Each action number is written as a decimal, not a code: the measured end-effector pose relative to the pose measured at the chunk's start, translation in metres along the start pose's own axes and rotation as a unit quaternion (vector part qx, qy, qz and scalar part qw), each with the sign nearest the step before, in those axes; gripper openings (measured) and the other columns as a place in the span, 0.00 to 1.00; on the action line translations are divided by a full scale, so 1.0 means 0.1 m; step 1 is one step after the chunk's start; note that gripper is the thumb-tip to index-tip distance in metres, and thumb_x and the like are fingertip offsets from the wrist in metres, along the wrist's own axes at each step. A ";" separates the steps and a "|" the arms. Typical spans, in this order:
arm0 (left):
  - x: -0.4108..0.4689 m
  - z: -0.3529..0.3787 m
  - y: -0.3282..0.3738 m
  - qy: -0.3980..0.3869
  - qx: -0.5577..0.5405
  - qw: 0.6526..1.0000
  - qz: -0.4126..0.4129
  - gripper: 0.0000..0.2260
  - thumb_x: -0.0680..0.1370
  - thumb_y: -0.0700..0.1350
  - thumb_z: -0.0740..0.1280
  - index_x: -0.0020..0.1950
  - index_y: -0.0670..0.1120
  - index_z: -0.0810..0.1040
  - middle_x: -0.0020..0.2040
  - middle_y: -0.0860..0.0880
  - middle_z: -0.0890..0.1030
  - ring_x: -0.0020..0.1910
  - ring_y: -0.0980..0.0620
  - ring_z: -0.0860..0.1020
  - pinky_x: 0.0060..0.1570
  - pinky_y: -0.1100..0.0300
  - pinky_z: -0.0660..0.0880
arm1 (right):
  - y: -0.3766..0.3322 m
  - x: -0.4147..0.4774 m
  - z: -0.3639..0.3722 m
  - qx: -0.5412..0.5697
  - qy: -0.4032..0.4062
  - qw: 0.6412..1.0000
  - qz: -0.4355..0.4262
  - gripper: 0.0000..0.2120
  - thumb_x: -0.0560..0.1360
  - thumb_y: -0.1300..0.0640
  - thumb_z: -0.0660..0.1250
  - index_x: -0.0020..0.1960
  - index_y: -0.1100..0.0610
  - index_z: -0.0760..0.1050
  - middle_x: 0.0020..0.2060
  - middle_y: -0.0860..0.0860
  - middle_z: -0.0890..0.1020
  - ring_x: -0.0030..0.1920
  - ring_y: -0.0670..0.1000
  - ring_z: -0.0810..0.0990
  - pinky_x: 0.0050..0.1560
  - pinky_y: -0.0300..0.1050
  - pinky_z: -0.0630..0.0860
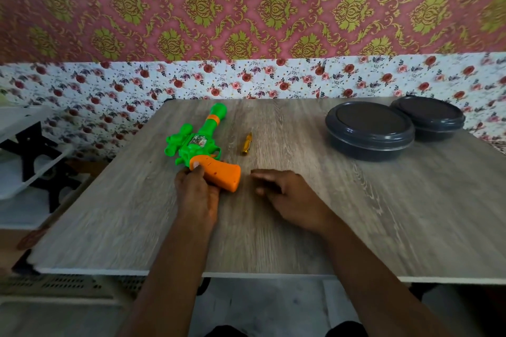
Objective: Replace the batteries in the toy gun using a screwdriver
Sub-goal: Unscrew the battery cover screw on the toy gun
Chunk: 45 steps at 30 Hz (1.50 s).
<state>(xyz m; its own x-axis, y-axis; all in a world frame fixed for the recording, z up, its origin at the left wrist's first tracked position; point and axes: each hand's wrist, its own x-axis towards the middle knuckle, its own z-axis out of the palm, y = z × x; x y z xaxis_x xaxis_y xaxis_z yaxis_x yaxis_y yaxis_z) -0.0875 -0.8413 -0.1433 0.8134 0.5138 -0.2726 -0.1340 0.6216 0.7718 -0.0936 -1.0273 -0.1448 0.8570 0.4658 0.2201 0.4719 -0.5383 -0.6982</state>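
Observation:
A green toy gun [195, 142] with an orange grip lies flat on the wooden table [301, 227], its barrel pointing away from me. My left hand [195, 191] grips the orange handle, thumb on top. A small gold-handled screwdriver [247, 143] lies just right of the gun, touched by nothing. My right hand [284, 195] rests on the table beside the grip, below the screwdriver, fingers loosely spread and holding nothing. No batteries are visible.
Two dark round lidded containers [369, 131] [428, 116] stand at the table's far right. A white and black rack [27, 156] sits off the table's left edge. Floral wallpaper backs the table.

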 end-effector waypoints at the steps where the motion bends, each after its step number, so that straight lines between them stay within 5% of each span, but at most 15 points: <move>1: 0.00 0.00 0.00 -0.001 -0.003 1.000 -0.004 0.11 0.86 0.40 0.59 0.67 0.40 0.71 0.58 0.42 0.79 0.51 0.49 0.81 0.50 0.50 0.79 | 0.02 0.01 -0.02 0.044 0.019 0.999 0.016 0.19 0.82 0.63 0.66 0.71 0.54 0.77 0.69 0.47 0.79 0.69 0.40 0.74 0.70 0.32 0.67; 3: 0.00 0.00 0.01 -0.006 -0.006 1.000 -0.009 0.08 0.85 0.40 0.60 0.65 0.42 0.71 0.53 0.45 0.79 0.46 0.53 0.80 0.41 0.56 0.78 | 0.04 0.05 -0.04 0.111 0.048 0.992 0.038 0.16 0.82 0.62 0.65 0.68 0.54 0.79 0.65 0.47 0.82 0.66 0.41 0.77 0.69 0.37 0.71; 10: 0.01 -0.02 0.01 -0.034 -0.022 0.999 -0.019 0.10 0.84 0.38 0.63 0.65 0.39 0.74 0.46 0.44 0.82 0.34 0.57 0.84 0.30 0.60 0.81 | 0.05 0.13 -0.07 0.179 0.097 0.977 0.063 0.14 0.83 0.68 0.61 0.62 0.59 0.82 0.57 0.52 0.86 0.60 0.47 0.84 0.68 0.51 0.77; 15: 0.00 0.00 0.02 -0.012 -0.021 1.000 -0.017 0.18 0.83 0.39 0.65 0.72 0.36 0.69 0.49 0.44 0.81 0.37 0.56 0.83 0.27 0.60 0.79 | 0.03 0.17 -0.05 0.220 0.134 0.963 0.079 0.13 0.83 0.68 0.61 0.59 0.61 0.83 0.53 0.55 0.87 0.56 0.50 0.86 0.66 0.52 0.79; 21: 0.01 -0.04 0.02 -0.032 -0.002 0.999 -0.024 0.15 0.82 0.39 0.66 0.66 0.34 0.75 0.52 0.37 0.83 0.42 0.48 0.84 0.33 0.56 0.82 | -0.20 0.22 0.07 -0.018 0.141 0.987 -0.072 0.14 0.77 0.54 0.73 0.62 0.56 0.84 0.57 0.52 0.86 0.57 0.49 0.84 0.64 0.49 0.79; 24: 0.01 -0.04 0.05 -0.044 0.011 0.998 -0.032 0.11 0.84 0.45 0.62 0.55 0.39 0.79 0.41 0.42 0.85 0.39 0.47 0.83 0.35 0.55 0.81 | -0.35 0.28 0.19 -0.137 0.088 0.975 -0.148 0.19 0.72 0.56 0.72 0.61 0.61 0.83 0.58 0.58 0.85 0.59 0.57 0.84 0.65 0.47 0.76; 30: 0.00 -0.03 0.09 -0.050 0.027 0.998 -0.032 0.11 0.84 0.45 0.63 0.53 0.39 0.79 0.40 0.42 0.86 0.38 0.48 0.85 0.35 0.54 0.83 | -0.45 0.30 0.33 -0.218 0.038 0.971 -0.085 0.25 0.73 0.64 0.68 0.70 0.61 0.76 0.67 0.57 0.78 0.66 0.61 0.78 0.65 0.55 0.77; 34: -0.03 -0.01 0.11 -0.029 0.038 0.999 -0.025 0.15 0.83 0.44 0.66 0.62 0.33 0.77 0.53 0.33 0.83 0.49 0.40 0.83 0.49 0.47 0.81 | -0.52 0.31 0.40 -0.270 0.036 0.961 -0.053 0.24 0.79 0.60 0.64 0.75 0.58 0.70 0.70 0.56 0.76 0.65 0.61 0.78 0.63 0.54 0.76; 38: -0.06 0.02 0.12 -0.021 0.051 0.998 -0.026 0.16 0.82 0.43 0.67 0.61 0.30 0.77 0.53 0.31 0.83 0.48 0.39 0.83 0.55 0.40 0.80 | -0.58 0.36 0.42 -0.301 0.015 0.953 -0.024 0.23 0.79 0.60 0.62 0.74 0.59 0.68 0.69 0.56 0.75 0.62 0.62 0.79 0.59 0.55 0.76; 43: -0.08 0.02 0.13 -0.007 0.065 0.998 -0.019 0.10 0.82 0.41 0.67 0.45 0.35 0.77 0.31 0.43 0.83 0.27 0.51 0.82 0.25 0.60 0.80 | -0.67 0.35 0.49 -0.356 0.019 0.934 -0.028 0.21 0.81 0.62 0.57 0.74 0.62 0.67 0.68 0.58 0.76 0.65 0.61 0.77 0.61 0.55 0.75; 45: -0.09 0.02 0.13 -0.010 0.066 0.998 -0.021 0.10 0.82 0.41 0.67 0.42 0.38 0.76 0.25 0.47 0.81 0.23 0.54 0.80 0.22 0.62 0.77 | -0.66 0.34 0.50 -0.366 0.021 0.930 -0.029 0.21 0.83 0.62 0.55 0.75 0.62 0.66 0.70 0.59 0.75 0.67 0.61 0.76 0.62 0.56 0.75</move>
<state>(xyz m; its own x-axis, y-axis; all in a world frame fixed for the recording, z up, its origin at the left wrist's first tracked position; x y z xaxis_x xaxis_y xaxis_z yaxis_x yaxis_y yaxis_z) -0.0954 -0.8388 -0.1292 0.8277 0.4766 -0.2961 -0.0250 0.5586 0.8291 -0.1062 -0.9407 -0.1252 0.8261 0.4888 0.2803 0.5180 -0.8546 -0.0362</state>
